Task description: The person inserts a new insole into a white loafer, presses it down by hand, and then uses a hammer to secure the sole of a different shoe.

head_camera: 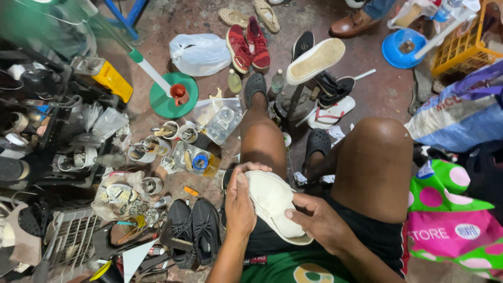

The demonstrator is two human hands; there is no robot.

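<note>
Cream rubber-soled shoe (272, 202): sole up, upper hidden.
Left hand (239, 202): clamped on toe, fingertips hidden.
Right hand (317, 220): gripping heel edge.

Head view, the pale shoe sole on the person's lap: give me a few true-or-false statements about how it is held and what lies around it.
1. Both hands hold the pale shoe sole. True: the left hand grips its left edge and the right hand its right edge.
2. The sole lies on the floor. False: it is held up over the person's lap.
3. A pair of black sneakers lies on the floor to the left of the left hand. True.
4. The pair of red shoes sits on the person's feet. False: it lies on the floor, farther away.
5. The blue bowl is at the upper left. False: it is at the upper right.
</note>
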